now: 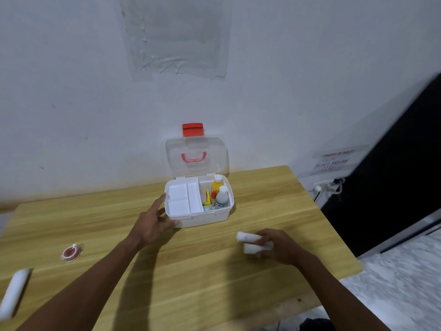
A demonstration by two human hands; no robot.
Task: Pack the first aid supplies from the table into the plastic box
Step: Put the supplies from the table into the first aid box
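Observation:
The white plastic box [202, 217] stands open near the table's far edge, its clear lid [195, 156] with a red latch leaning against the wall. A white tray insert [183, 197] fills its left half; a yellow bottle [216, 186], a white bottle [222, 198] and small items stand in the right half. My left hand [152, 223] rests against the box's left front corner, fingers spread. My right hand [279, 247] grips two white bandage rolls [248, 242] on the table, right of and nearer than the box.
A red tape roll in clear wrap [71, 252] lies at the table's left. A long white roll [14, 292] lies at the near left edge. The wooden table [191, 271] ends at right, beside a dark panel [393, 175] and a wall socket [327, 186].

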